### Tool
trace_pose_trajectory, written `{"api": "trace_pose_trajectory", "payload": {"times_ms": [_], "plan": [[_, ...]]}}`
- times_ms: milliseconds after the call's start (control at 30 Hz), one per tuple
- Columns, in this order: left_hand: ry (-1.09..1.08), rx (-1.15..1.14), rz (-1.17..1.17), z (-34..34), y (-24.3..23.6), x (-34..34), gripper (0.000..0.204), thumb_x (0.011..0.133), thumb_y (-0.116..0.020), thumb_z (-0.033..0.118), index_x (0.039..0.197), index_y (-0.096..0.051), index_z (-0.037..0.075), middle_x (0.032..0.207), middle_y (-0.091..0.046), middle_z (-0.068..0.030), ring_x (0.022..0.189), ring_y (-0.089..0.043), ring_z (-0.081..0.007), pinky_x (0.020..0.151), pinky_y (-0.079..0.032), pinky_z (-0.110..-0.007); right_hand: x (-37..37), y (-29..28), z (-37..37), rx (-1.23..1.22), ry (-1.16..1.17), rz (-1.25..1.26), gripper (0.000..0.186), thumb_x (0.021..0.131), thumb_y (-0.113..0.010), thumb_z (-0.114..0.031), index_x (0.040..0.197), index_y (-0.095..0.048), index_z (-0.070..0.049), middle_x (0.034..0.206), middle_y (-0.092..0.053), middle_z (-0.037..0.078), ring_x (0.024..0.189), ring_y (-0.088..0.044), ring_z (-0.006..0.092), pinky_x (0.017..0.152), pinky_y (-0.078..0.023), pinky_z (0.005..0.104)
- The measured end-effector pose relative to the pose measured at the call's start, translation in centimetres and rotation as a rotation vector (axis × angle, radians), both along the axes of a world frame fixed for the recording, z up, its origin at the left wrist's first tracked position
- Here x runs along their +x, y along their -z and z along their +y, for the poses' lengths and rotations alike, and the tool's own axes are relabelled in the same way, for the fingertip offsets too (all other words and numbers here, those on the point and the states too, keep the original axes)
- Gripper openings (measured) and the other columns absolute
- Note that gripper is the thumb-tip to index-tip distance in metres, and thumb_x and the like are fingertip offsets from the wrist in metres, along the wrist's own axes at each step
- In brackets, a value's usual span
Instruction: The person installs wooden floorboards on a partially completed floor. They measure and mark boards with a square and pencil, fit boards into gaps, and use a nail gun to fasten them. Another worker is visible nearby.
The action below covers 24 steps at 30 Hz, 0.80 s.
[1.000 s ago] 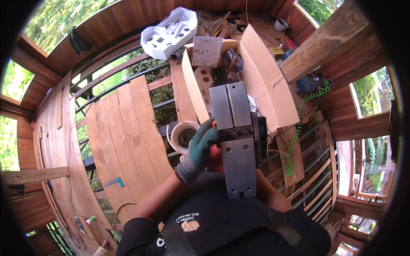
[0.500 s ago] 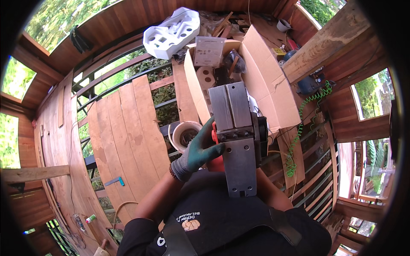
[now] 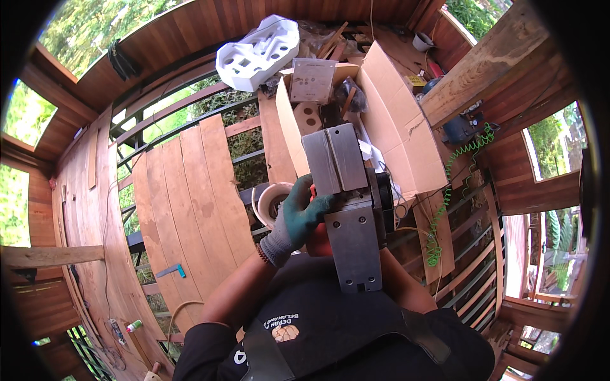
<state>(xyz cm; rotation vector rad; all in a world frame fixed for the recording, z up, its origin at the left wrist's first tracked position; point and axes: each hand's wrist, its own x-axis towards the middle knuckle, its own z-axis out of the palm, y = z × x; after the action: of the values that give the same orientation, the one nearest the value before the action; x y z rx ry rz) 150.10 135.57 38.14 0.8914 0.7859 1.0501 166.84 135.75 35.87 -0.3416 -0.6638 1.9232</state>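
A power planer (image 3: 351, 247) is held sole-up in front of my chest, with two grey metal plates and a dark housing on its right side; some red body shows beneath. My left hand (image 3: 295, 222), in a grey-and-green glove, is closed on its left side, thumb across the middle joint. My right hand is hidden behind the planer; only the forearm shows, so I cannot see its fingers. Beyond the planer stands an open cardboard box (image 3: 400, 130) holding a transparent sheet (image 3: 311, 79), dark parts and packing. A pale bucket (image 3: 264, 206) is left of my glove.
A white foam insert (image 3: 257, 51) lies behind the box. Loose boards (image 3: 178, 209) rest over an open slatted frame on the left, with a small square tool (image 3: 171, 271). A timber post (image 3: 489, 57), a compressor (image 3: 460, 124) and green coiled hose (image 3: 438, 228) are at the right.
The planer's upper end has tilted slightly left. My left thumb has moved from the side onto the middle joint, and slightly upward since half a second ago.
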Motion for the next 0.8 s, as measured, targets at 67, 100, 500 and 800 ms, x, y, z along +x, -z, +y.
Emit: {"api": "trace_pose_trajectory", "payload": {"times_ms": [67, 100, 500, 800], "plan": [[-0.024, 0.030, 0.039, -0.2, -0.1, 0.1, 0.054, 0.094, -0.064, 0.023, 0.134, -0.039, -0.004, 0.116, -0.062, -0.0132, 0.105, -0.062, -0.0181, 0.093, -0.050, -0.032, 0.1, -0.1, -0.2, -0.003, 0.001, 0.003, 0.071, 0.098, -0.049, -0.047, 0.147, -0.030, 0.000, 0.136, -0.047, 0.017, 0.125, -0.050, 0.0257, 0.105, -0.042, 0.0379], [-0.018, 0.054, 0.085, -0.1, 0.0, -0.1, 0.054, 0.094, -0.064, 0.023, 0.134, -0.039, -0.005, 0.117, -0.062, -0.0135, 0.106, -0.062, -0.0183, 0.094, -0.050, -0.032, 0.1, -0.1, -0.3, -0.005, 0.000, 0.004, 0.071, 0.098, -0.049, -0.048, 0.147, -0.030, 0.000, 0.136, -0.048, 0.017, 0.125, -0.050, 0.0257, 0.105, -0.042, 0.0379], [0.039, 0.090, 0.061, -0.6, -0.1, -0.8, 0.055, 0.093, -0.066, 0.030, 0.128, -0.043, -0.004, 0.117, -0.062, -0.0129, 0.110, -0.060, -0.0189, 0.096, -0.048, -0.034, 0.6, 0.7, -1.5, -0.064, -0.019, 0.020, 0.073, 0.097, -0.049, -0.049, 0.147, -0.030, 0.000, 0.136, -0.048, 0.017, 0.124, -0.050, 0.0255, 0.104, -0.042, 0.0378], [-0.056, 0.092, 0.095, -0.5, 1.6, -0.3, 0.047, 0.091, -0.061, 0.024, 0.125, -0.045, -0.004, 0.111, -0.065, -0.0119, 0.096, -0.062, -0.0149, 0.082, -0.050, -0.028, 4.1, 3.5, -2.3, -0.180, 0.008, -0.019, 0.074, 0.096, -0.050, -0.051, 0.147, -0.030, 0.000, 0.135, -0.049, 0.017, 0.124, -0.051, 0.0253, 0.104, -0.042, 0.0378]]}}
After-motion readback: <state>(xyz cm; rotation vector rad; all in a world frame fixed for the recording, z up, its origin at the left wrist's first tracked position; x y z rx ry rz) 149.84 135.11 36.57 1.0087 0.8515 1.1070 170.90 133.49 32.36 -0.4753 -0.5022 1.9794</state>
